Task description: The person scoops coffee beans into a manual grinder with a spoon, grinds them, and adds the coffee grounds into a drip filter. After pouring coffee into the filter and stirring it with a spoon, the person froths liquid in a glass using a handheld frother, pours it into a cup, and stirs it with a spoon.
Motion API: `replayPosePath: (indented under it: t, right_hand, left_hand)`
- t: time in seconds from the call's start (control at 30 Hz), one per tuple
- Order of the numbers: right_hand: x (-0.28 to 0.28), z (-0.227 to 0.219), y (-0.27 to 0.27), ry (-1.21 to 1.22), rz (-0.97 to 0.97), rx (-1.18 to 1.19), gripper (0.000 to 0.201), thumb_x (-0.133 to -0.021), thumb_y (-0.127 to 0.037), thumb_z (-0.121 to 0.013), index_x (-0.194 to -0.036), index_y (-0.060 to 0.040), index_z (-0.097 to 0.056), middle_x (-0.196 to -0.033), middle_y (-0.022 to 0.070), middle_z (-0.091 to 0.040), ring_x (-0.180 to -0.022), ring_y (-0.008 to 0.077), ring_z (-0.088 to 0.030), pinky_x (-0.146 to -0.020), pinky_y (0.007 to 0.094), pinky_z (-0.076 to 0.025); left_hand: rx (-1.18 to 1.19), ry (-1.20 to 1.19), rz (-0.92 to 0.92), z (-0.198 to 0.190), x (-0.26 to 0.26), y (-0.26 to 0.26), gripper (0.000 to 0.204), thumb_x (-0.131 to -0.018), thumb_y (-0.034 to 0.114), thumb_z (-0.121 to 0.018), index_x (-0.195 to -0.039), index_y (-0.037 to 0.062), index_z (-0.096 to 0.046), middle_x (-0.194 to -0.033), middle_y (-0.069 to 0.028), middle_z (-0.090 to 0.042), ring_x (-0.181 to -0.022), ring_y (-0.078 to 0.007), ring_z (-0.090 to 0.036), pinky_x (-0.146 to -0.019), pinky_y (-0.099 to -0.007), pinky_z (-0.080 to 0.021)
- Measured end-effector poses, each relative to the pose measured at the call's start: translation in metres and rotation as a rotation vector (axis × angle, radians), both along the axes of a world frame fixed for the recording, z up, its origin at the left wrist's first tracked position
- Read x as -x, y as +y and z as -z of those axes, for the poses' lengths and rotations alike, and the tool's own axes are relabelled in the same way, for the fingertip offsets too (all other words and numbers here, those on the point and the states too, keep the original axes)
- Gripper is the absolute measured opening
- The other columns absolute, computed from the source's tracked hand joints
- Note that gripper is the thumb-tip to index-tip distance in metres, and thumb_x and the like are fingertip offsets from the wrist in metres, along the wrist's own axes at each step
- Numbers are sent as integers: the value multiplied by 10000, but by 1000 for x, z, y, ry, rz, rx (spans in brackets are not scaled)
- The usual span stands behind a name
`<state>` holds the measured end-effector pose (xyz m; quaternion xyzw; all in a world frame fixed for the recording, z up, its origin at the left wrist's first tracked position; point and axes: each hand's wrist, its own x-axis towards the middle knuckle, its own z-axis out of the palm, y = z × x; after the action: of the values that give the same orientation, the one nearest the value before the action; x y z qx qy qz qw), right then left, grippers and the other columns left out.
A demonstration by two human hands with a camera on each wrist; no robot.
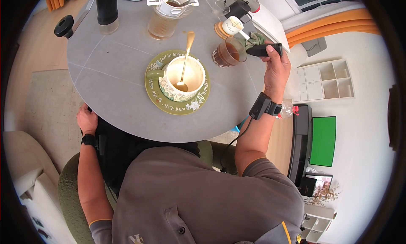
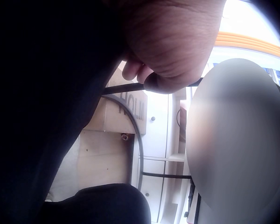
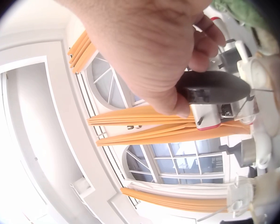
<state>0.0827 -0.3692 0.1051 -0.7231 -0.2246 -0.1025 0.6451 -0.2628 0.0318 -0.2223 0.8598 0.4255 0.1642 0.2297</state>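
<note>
My right hand (image 1: 277,68) grips a black handheld milk frother (image 1: 264,49) at the right side of the table, thumb along its body. In the right wrist view a thin shaft runs from the tip of the frother (image 3: 214,87) toward a glass. Beside it in the head view stands that clear glass (image 1: 230,52), holding brown liquid. My left hand (image 1: 87,119) rests on the dark trouser leg by the table's left edge, fingers loosely curled. A floral cup (image 1: 169,93) with a gold spoon (image 1: 189,47) in it sits on a green lettered saucer (image 1: 154,101).
Behind the glass are a white coffee cup (image 1: 232,26) on wooden coasters (image 1: 220,31), a green cloth (image 1: 255,39) and a black pitcher (image 1: 239,9). A white dripper (image 1: 173,6) tops a ribbed glass server (image 1: 160,28). A black grinder (image 1: 107,8) stands at the back left.
</note>
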Motion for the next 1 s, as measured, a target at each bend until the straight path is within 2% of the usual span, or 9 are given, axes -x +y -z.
replayPosePath:
  t: [0.03,0.1,0.33,0.53,0.6,0.93,1.0]
  right_hand:
    - [-1,1,-2,1,0,-1,257,-885,-173,-775,-1074,1,-767,-945,40,-727,-798,103,-582,-708,249,-450]
    - [-4,3,-6,-5,-29,38,275,-923,-168,-759,-1130,12,-733,-1054,65,-735,-865,107,-642,-718,243,-486]
    - [-5,4,-6,-1,-31,23,272,-922,-166,-759,-1129,8,-734,-1072,74,-737,-867,112,-648,-712,247,-492]
    - [-2,4,-5,9,-71,20,287,-916,-168,-761,-1136,14,-728,-1064,80,-737,-834,108,-642,-706,246,-501]
    - [3,2,0,8,-47,-19,267,-878,-153,-780,-1082,16,-754,-919,42,-718,-738,93,-560,-697,244,-456]
    - [0,5,-3,1,-39,-35,268,-877,-163,-783,-1076,14,-754,-919,42,-716,-728,93,-556,-700,253,-467]
    - [-4,6,-8,-2,-69,16,299,-924,-180,-757,-1150,12,-720,-1093,86,-726,-833,105,-634,-708,249,-521]
  left_hand:
    - [-15,-1,6,0,0,0,340,-853,350,-699,-1046,73,-734,-989,-230,-725,-965,-438,-677,-834,-510,-539]
    - [-11,5,4,-1,0,0,335,-852,344,-699,-1039,69,-734,-986,-230,-725,-964,-437,-678,-833,-509,-539]
    - [-22,-8,28,5,2,3,334,-856,340,-698,-1015,49,-733,-990,-219,-729,-965,-430,-680,-833,-502,-541]
    - [-14,13,15,2,1,1,325,-856,340,-699,-1004,52,-732,-993,-212,-732,-976,-425,-680,-840,-499,-542]
    - [-1,17,9,-1,1,0,322,-855,337,-699,-1005,54,-733,-993,-213,-732,-979,-424,-680,-843,-499,-543]
    - [-2,35,-4,0,2,0,315,-852,327,-698,-1022,64,-733,-1028,-214,-730,-992,-427,-677,-862,-504,-543]
    - [3,37,-6,0,2,0,317,-850,329,-700,-1022,65,-733,-1028,-214,-729,-995,-426,-676,-862,-503,-543]
